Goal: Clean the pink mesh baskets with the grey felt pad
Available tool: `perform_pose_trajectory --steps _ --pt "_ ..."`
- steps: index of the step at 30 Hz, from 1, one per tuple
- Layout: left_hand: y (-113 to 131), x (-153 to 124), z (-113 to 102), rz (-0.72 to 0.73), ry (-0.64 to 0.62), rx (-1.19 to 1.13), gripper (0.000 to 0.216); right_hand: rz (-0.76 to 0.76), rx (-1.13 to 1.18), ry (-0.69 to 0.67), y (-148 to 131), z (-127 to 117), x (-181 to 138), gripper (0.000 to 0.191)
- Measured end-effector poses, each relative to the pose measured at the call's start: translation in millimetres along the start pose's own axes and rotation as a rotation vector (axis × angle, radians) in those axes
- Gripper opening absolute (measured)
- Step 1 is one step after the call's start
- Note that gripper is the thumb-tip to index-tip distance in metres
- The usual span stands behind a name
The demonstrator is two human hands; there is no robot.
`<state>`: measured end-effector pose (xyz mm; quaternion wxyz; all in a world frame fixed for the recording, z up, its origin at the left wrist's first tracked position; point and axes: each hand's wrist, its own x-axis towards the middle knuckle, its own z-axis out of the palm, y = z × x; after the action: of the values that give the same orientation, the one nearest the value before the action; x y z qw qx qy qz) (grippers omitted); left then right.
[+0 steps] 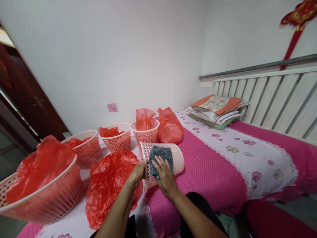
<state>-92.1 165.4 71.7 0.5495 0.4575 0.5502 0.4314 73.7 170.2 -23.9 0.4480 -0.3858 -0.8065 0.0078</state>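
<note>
A pale pink mesh plastic basket (178,158) lies on its side on the bed, its mouth facing left. My left hand (137,172) is closed on the rim at the mouth, with some fingertips hidden inside. A dark grey-green cloth (160,152) is spread over the basket's upper side. My right hand (164,174) lies flat on this cloth, fingers stretched and slightly apart, pressing it against the mesh. Beside my left forearm rests a crumpled red plastic bag (106,180).
Several upright pink baskets with red bags inside stand leftward, the nearest basket (49,198) being largest. Behind the lying basket sits a full red bag (169,127). Folded bedding (215,107) is piled near the white radiator (277,99). The bedspread (205,165) is pink.
</note>
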Motion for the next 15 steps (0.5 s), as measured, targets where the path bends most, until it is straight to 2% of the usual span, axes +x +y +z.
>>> perform_pose_trajectory --steps 5,11,15 --pt "5.6 -0.9 -5.0 -0.012 0.04 0.027 0.056 0.056 -0.041 0.035 34.4 -8.6 -10.4 0.07" --pt "14.8 -2.7 -4.7 -0.028 0.097 0.008 0.057 0.282 -0.125 0.112 83.1 -17.2 -14.2 0.059" --pt "16.3 -0.5 -2.5 -0.042 0.155 -0.026 0.055 0.358 -0.087 0.189 104.0 -14.0 -18.9 0.056"
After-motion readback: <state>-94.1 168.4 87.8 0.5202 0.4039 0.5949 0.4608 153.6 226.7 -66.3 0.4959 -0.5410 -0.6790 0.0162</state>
